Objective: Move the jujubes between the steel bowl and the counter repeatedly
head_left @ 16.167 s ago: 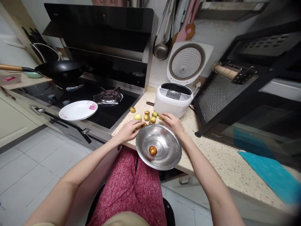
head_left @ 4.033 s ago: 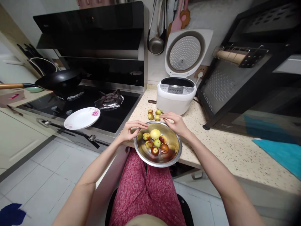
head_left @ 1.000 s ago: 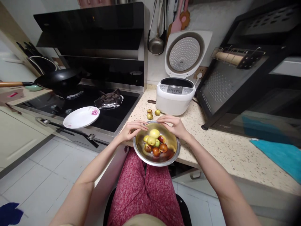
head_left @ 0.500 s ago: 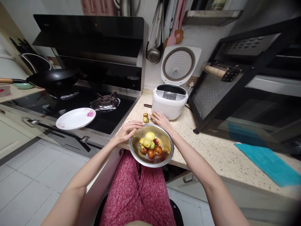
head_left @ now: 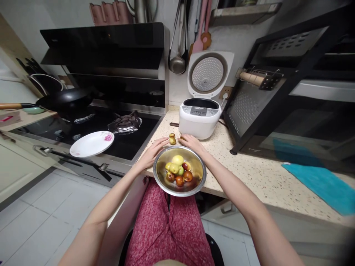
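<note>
A steel bowl (head_left: 179,193) sits at the counter's front edge, above my lap. Inside it lie several jujubes (head_left: 177,160), some yellow-green, others reddish brown. Left of the bowl, my left hand (head_left: 154,152) rests on the counter with its fingers stretched toward two small jujubes (head_left: 172,140) behind the rim. My right hand (head_left: 193,145) reaches past the bowl's far right side, its fingers extended. Beside its fingertips is a small brown piece, partly hidden; whether they touch it I cannot tell.
A white rice cooker (head_left: 199,123) stands behind my hands, its lid raised. To the left, a white plate (head_left: 91,144) sits at the stove's (head_left: 149,127) front edge; farther left is a black wok (head_left: 65,98). A black rack (head_left: 244,107) and blue cloth (head_left: 318,186) are right.
My left hand has moved off the bowl's rim, outward and toward the small jujubes. The fingers of my right hand have drawn slightly closer together. The view has shifted a little.
</note>
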### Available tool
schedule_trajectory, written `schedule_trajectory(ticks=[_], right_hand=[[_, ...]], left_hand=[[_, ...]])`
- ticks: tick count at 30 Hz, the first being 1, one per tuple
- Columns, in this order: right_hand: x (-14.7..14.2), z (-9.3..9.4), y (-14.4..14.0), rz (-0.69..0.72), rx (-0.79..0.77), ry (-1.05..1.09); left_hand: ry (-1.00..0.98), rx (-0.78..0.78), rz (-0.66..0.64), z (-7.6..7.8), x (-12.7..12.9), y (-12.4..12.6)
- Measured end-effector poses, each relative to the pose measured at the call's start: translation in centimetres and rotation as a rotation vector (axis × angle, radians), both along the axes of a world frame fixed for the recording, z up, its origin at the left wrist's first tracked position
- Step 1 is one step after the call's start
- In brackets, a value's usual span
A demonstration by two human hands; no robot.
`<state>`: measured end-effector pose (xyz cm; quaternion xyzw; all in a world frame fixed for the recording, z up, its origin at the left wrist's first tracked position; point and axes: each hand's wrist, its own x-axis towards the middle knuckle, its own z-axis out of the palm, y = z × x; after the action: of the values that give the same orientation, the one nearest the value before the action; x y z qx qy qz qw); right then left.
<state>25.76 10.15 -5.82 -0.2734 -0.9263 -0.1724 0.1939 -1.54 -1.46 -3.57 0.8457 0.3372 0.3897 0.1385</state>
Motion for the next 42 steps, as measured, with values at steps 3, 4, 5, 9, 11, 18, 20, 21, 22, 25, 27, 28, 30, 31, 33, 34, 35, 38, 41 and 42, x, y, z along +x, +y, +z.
schedule_trajectory(ticks=[3,4,5,9,11,18,20,21,22,25,27,28,30,31,33,34,35,38,41,42], right_hand=[[0.1,0.4,-0.4,0.007,-0.015,0.003],[0.2,0.6,-0.6,0.01,-0.018,0.008],[0.3,0.9,-0.7,0.014,-0.02,0.014],[1.3,2.1,-1.4,0.027,-0.021,0.058],[1.7,2.7,-1.7,0.042,-0.025,0.09],[2.3,3.8,-2.8,0.097,-0.006,0.204],[2.5,4.3,-3.7,0.135,0.028,0.262],[2.6,4.6,-4.3,0.163,0.044,0.291],[2.7,5.0,-5.0,0.195,0.056,0.319],[2.7,6.0,-7.4,0.285,0.046,0.36],[2.4,6.6,-8.9,0.349,0.032,0.326],[2.2,6.8,-9.4,0.38,0.029,0.29],[1.8,7.1,-10.2,0.442,0.028,0.208],[1.5,7.1,-10.4,0.469,0.032,0.176],[1.2,7.0,-10.6,0.512,0.033,0.141],[1.0,6.9,-10.6,0.524,0.022,0.134],[0.9,6.8,-10.5,0.53,-0.002,0.125],[0.5,6.5,-10.5,0.534,-0.125,0.095],[0.3,6.4,-10.5,0.519,-0.211,0.094],[0.3,6.4,-10.5,0.508,-0.219,0.096]], left_hand=[[0.033,0.0,-0.029,0.2,0.0,-0.2],[0.036,0.005,-0.034,0.2,0.0,-0.2],[0.037,0.008,-0.038,0.2,0.0,-0.2],[0.029,0.011,-0.044,0.0,0.0,0.0],[0.028,0.015,-0.043,-0.1,0.0,0.0],[0.027,0.015,-0.039,-0.2,-0.1,0.0],[0.025,0.009,-0.033,-0.2,0.0,0.0],[0.023,0.007,-0.031,-0.2,0.0,0.0],[0.021,0.007,-0.032,-0.1,0.1,0.0],[0.018,0.011,-0.037,-0.2,0.1,0.0],[0.016,0.013,-0.038,-0.2,0.1,0.0],[0.015,0.016,-0.039,-0.2,0.1,0.0],[0.012,0.024,-0.043,-0.3,0.1,0.0],[0.009,0.026,-0.043,-0.3,0.1,0.0],[0.005,0.021,-0.038,-0.3,0.1,0.0],[0.004,0.017,-0.036,-0.3,0.1,0.0],[0.003,0.013,-0.035,-0.3,0.1,0.0],[0.006,0.007,-0.039,-0.2,0.1,0.0],[0.007,0.003,-0.036,-0.1,0.1,0.0],[0.008,0.003,-0.033,-0.1,0.1,0.0]])
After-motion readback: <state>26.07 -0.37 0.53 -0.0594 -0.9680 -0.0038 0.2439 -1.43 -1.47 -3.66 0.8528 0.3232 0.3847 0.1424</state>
